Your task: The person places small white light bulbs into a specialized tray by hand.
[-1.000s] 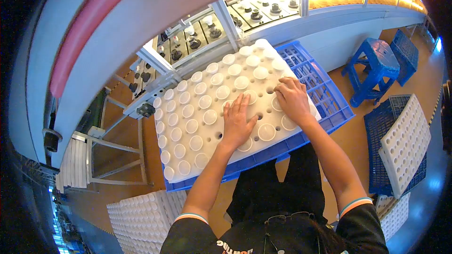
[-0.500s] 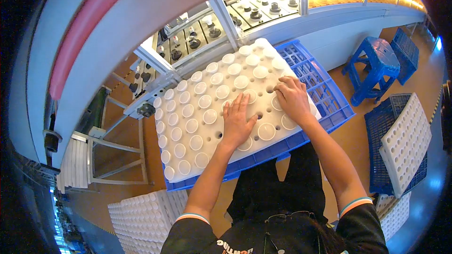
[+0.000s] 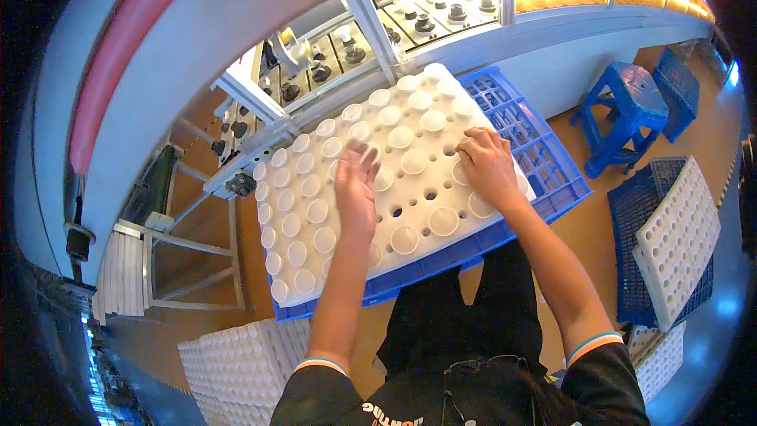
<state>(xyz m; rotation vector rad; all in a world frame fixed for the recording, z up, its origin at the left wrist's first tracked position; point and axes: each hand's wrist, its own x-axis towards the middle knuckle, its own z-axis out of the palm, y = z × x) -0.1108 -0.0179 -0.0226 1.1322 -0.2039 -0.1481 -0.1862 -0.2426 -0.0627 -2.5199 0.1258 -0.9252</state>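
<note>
A white foam tray (image 3: pixel 367 270) with rows of holes lies before me, many of them filled with round white cups (image 3: pixel 414 162). My left hand (image 3: pixel 356 197) is above the tray's middle, fingers stretched out and somewhat blurred, with nothing visible in it. Cups stand on either side of it. At the tray's right side, my right hand (image 3: pixel 489 166) has its fingers bent down beside a bare hole (image 3: pixel 450 150). Part of another white cup (image 3: pixel 461 174) shows under those fingers; whether they grip anything is hidden.
The tray rests on a blue plastic crate (image 3: pixel 556 159). Behind it runs a framed machine with black fixtures (image 3: pixel 424 24). To the right stand a blue stool (image 3: pixel 627 106) and a leaning holed foam tray (image 3: pixel 680 238). Stacked white trays (image 3: pixel 233 371) are at lower left.
My left hand has lifted off the cups and moved left, its fingers turning upward. The right hand stays almost where it was. A white-and-yellow object now shows among the machine's fixtures.
</note>
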